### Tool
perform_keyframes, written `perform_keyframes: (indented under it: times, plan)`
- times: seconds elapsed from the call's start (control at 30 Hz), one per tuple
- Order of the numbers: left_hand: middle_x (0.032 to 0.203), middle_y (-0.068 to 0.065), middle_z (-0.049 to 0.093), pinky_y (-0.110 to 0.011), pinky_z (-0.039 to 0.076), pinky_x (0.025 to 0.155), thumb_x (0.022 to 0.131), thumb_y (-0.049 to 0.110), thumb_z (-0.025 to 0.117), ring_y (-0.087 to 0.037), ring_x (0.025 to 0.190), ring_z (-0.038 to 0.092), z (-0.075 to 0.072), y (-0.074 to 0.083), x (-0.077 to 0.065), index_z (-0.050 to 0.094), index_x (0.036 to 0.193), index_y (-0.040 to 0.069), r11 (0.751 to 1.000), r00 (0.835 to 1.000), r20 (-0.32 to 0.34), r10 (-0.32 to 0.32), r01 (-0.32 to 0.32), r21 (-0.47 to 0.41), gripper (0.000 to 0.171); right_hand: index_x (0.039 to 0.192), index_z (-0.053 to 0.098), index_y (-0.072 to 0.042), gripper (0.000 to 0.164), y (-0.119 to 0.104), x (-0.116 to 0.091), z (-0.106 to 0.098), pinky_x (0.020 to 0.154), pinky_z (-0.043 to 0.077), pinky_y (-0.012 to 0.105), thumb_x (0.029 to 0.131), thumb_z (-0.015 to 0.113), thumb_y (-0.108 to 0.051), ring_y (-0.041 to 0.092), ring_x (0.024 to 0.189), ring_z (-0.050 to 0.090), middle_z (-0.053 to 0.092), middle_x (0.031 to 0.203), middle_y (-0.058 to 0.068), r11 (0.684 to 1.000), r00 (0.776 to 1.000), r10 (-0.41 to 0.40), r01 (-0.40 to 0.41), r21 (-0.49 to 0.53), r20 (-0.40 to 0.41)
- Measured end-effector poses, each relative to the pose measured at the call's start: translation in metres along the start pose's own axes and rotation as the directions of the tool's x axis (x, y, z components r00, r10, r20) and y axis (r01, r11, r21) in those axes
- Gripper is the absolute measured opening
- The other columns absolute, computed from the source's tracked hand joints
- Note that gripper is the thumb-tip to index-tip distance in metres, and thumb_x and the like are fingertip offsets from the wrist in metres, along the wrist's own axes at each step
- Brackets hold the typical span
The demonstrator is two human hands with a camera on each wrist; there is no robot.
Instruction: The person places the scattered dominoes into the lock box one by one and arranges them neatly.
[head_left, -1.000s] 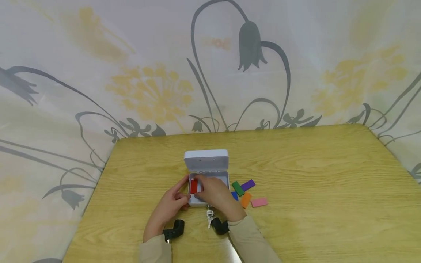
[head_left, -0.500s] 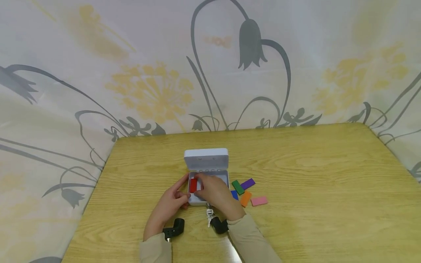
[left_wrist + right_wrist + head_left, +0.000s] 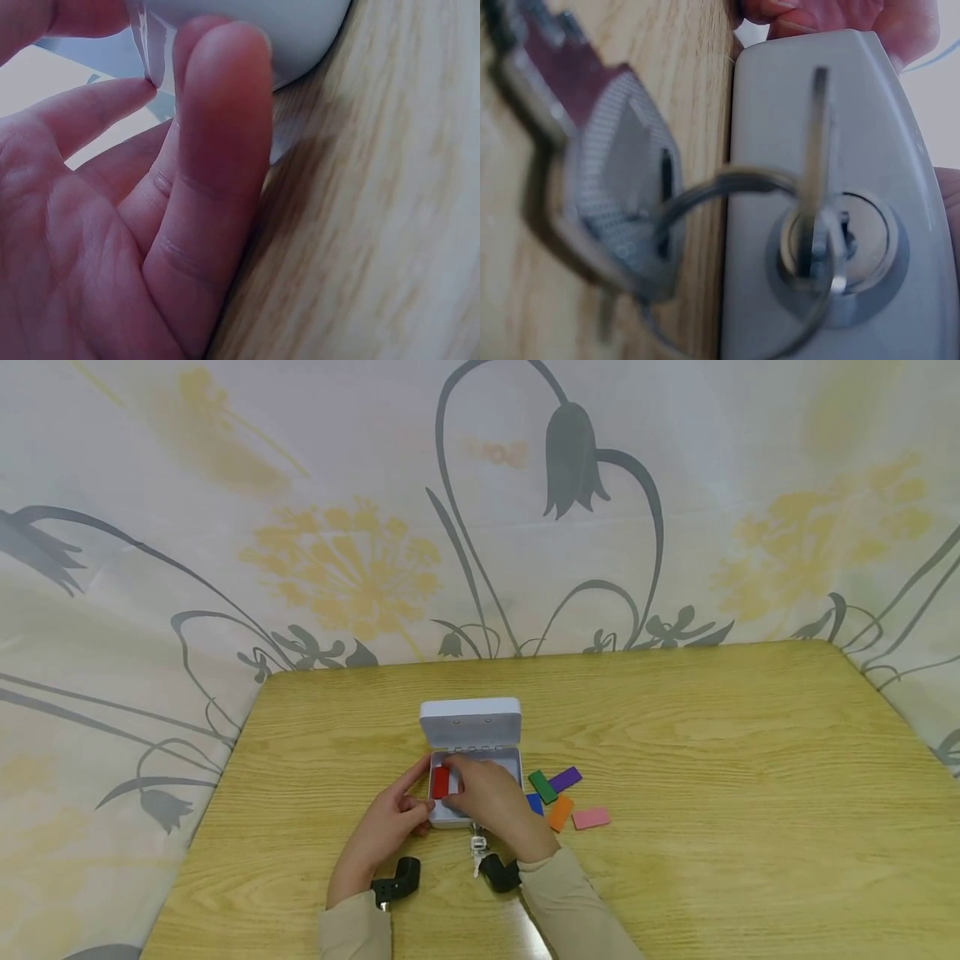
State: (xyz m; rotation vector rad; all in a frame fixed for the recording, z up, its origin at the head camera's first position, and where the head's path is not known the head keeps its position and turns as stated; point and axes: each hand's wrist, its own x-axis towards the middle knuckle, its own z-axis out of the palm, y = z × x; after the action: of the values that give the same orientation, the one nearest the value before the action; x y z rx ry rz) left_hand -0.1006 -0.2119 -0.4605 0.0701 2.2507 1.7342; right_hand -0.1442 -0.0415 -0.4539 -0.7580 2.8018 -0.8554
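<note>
A small white lockable cash box (image 3: 470, 722) stands with its lid raised. My left hand (image 3: 386, 827) grips its left side, thumb at the front corner and index finger stretched along the wall; in the left wrist view curled fingers (image 3: 225, 105) touch the box's outer wall. My right hand (image 3: 491, 797) reaches into the box. Its thumb and fingertips pinch a red block (image 3: 441, 782) by its ends at the left inner wall. A key is in the front lock (image 3: 847, 244), and a second key (image 3: 622, 180) hangs from its ring. The right hand hides much of the box's inside.
Right of the box lie loose flat blocks: green (image 3: 542, 787), purple (image 3: 566, 779), blue (image 3: 535, 803), orange (image 3: 560, 814) and pink (image 3: 592, 818). Black wrist mounts (image 3: 407, 878) sit by both sleeves. Patterned fabric (image 3: 480, 527) rises behind the wooden table (image 3: 712, 777).
The red block has shifted slightly left toward the box's inner wall under my right fingers. Both hands otherwise keep nearly the same place.
</note>
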Motion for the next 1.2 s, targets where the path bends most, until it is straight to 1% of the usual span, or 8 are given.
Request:
perform_keyframes:
  times: [0.03, 0.13, 0.23, 0.27, 0.37, 0.73, 1.0, 1.2]
  plan:
    - [0.070, -0.013, 0.059, -0.030, 0.048, 0.062, 0.084, 0.004, 0.052, -0.019, 0.061, 0.054, 0.000, 0.001, 0.000, 0.029, 0.140, 0.023, 1.000, 1.000, 0.000, -0.001, 0.001, -0.006, 0.064, 0.115, 0.057, -0.013, 0.042, 0.000, 0.000, 0.000, 0.049, 0.035, 0.025, 0.075, 0.069, -0.022, 0.009, 0.054, 0.044, 0.046, 0.063, -0.008, 1.000, 1.000, -0.002, 0.002, 0.001, -0.001]
    - [0.071, -0.016, 0.059, -0.032, 0.048, 0.062, 0.083, 0.002, 0.051, -0.021, 0.062, 0.054, 0.001, 0.012, -0.003, 0.029, 0.141, 0.019, 1.000, 1.000, -0.005, -0.011, 0.011, -0.011, 0.064, 0.114, 0.057, -0.013, 0.042, 0.001, 0.001, 0.000, 0.049, 0.035, 0.025, 0.075, 0.069, -0.022, 0.009, 0.054, 0.044, 0.046, 0.064, -0.008, 1.000, 1.000, -0.009, 0.009, 0.001, -0.009]
    - [0.073, -0.017, 0.060, -0.032, 0.048, 0.062, 0.082, 0.001, 0.051, -0.022, 0.062, 0.054, 0.001, 0.013, -0.004, 0.030, 0.140, 0.018, 1.000, 1.000, -0.015, -0.015, 0.015, -0.010, 0.064, 0.115, 0.057, -0.013, 0.042, 0.001, 0.001, 0.000, 0.049, 0.035, 0.025, 0.075, 0.069, -0.022, 0.009, 0.054, 0.044, 0.046, 0.064, -0.008, 1.000, 1.000, -0.007, 0.007, 0.004, -0.004]
    - [0.073, -0.017, 0.060, -0.032, 0.048, 0.062, 0.082, 0.001, 0.051, -0.022, 0.062, 0.054, 0.001, 0.013, -0.004, 0.030, 0.140, 0.018, 1.000, 1.000, -0.018, -0.016, 0.016, -0.003, 0.064, 0.115, 0.056, -0.013, 0.042, 0.001, 0.001, 0.000, 0.049, 0.035, 0.025, 0.075, 0.069, -0.022, 0.010, 0.054, 0.044, 0.046, 0.064, -0.008, 1.000, 1.000, -0.005, 0.005, 0.004, -0.001]
    - [0.072, -0.014, 0.060, -0.031, 0.048, 0.062, 0.083, 0.003, 0.052, -0.020, 0.062, 0.054, 0.000, 0.003, -0.001, 0.032, 0.139, 0.022, 1.000, 1.000, -0.021, -0.006, 0.006, 0.005, 0.063, 0.115, 0.056, -0.013, 0.042, 0.000, 0.001, -0.001, 0.049, 0.035, 0.025, 0.076, 0.069, -0.023, 0.010, 0.054, 0.044, 0.046, 0.064, -0.008, 1.000, 1.000, 0.003, -0.003, 0.002, 0.009]
    - [0.072, -0.013, 0.060, -0.030, 0.048, 0.062, 0.082, 0.003, 0.052, -0.020, 0.062, 0.054, 0.001, 0.005, -0.002, 0.032, 0.139, 0.023, 1.000, 1.000, -0.026, -0.012, 0.012, 0.002, 0.063, 0.114, 0.056, -0.014, 0.042, -0.001, 0.000, -0.001, 0.050, 0.035, 0.025, 0.075, 0.069, -0.022, 0.010, 0.055, 0.044, 0.046, 0.064, -0.008, 1.000, 1.000, -0.009, 0.009, 0.006, 0.007]
    - [0.071, -0.013, 0.060, -0.031, 0.049, 0.062, 0.082, 0.003, 0.052, -0.019, 0.062, 0.055, 0.001, 0.000, -0.001, 0.032, 0.139, 0.023, 1.000, 1.000, -0.027, -0.009, 0.009, 0.002, 0.063, 0.117, 0.054, -0.014, 0.045, 0.001, 0.000, -0.001, 0.050, 0.035, 0.024, 0.076, 0.069, -0.023, 0.010, 0.055, 0.043, 0.046, 0.065, -0.008, 0.999, 0.999, -0.039, 0.039, 0.007, 0.013]
    - [0.073, -0.014, 0.062, -0.031, 0.049, 0.062, 0.082, 0.003, 0.052, -0.018, 0.061, 0.056, -0.001, -0.001, 0.000, 0.031, 0.140, 0.021, 1.000, 1.000, -0.016, 0.006, -0.006, -0.002, 0.064, 0.123, 0.053, -0.016, 0.045, 0.001, 0.000, -0.004, 0.049, 0.033, 0.024, 0.080, 0.063, -0.024, 0.009, 0.053, 0.041, 0.046, 0.063, -0.007, 0.999, 0.999, -0.043, 0.043, 0.026, 0.027]
